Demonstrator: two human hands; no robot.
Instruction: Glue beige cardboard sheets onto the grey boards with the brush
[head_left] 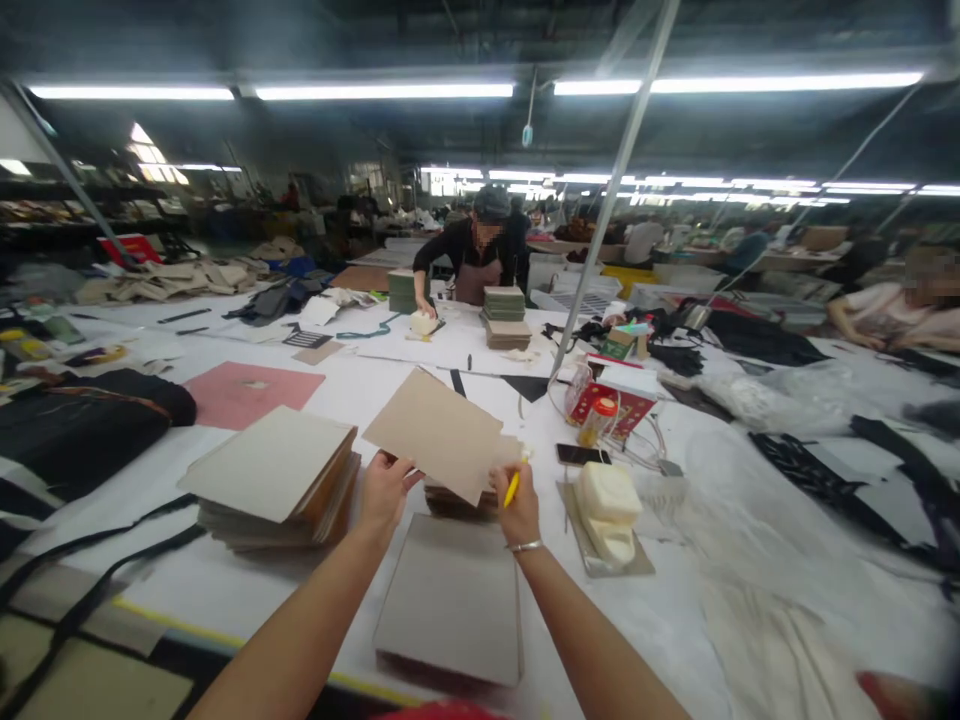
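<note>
My left hand (387,492) pinches the near left edge of a tan cardboard sheet (435,425), which is held tilted above the table. In my right hand (517,505) is a slim yellow pen-like tool (511,489); its exact kind is unclear. The fingers of that hand also meet the sheet's right side. Partly hidden beneath the sheet is a low stack of brown boards (461,503). Closer to me lies a stack of grey boards (450,600). A taller, uneven stack of boards (274,465) stands left of my left hand.
Right of my hands, a cream-coloured block-like object (607,505) rests on a board, near a phone (583,455) and a red box (611,400). A metal pole (615,180) rises behind them. Across the table a co-worker (476,255) stands by green-edged stacks (504,315). A pink sheet (251,393) lies left.
</note>
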